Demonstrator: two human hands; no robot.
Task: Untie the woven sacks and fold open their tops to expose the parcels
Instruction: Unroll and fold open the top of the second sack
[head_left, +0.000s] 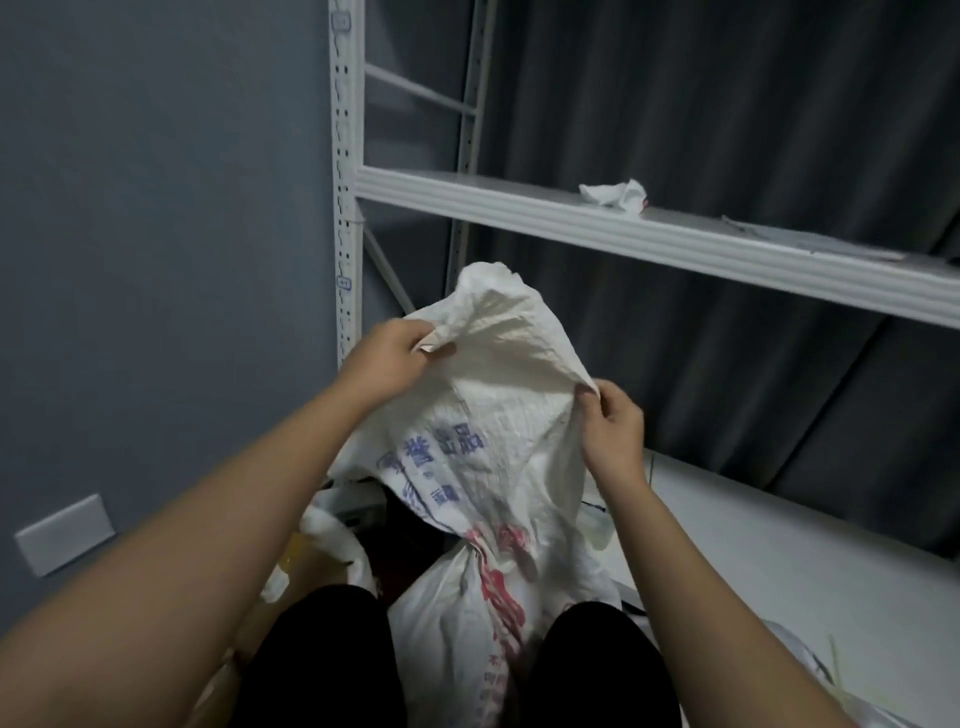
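Woven white plastic cloth is what both hands have hold of: left hand (400, 347) pinches the sack mouth edge at approx 10 o'clock from frame centre, thumb & fingers curled on a fold; right hand (613, 421) pinches the opposite edge at approx 3 o'clock, fingers curled round the fabric. Between them the top of the woven sack (483, 441) is pulled up & spread, peak standing at 12 o'clock above the hands.

Sack body sits low at 6 o'clock between the person's knees in black trousers (322, 660), blue & red print on its face. Lower down, the neck (480, 556) looks cinched or twisted tight; can't tell if a tie is there or just bunched cloth.

Progress, as I judge it: mouth is loose & being opened, so untying of this one seems done or nearly; fold-down of the top not yet done, no parcels visible inside. More white bags (332, 530) lie at 7 o'clock & at 5 o'clock near the floor, state unclear.

Further out: white metal shelf (623, 228) runs across 1–3 o'clock w/ a crumpled white wad (615, 195) on it, grey wall (156, 234) at 9 o'clock w/ a wall plate (65, 535), dark curtain (727, 104) behind the rack
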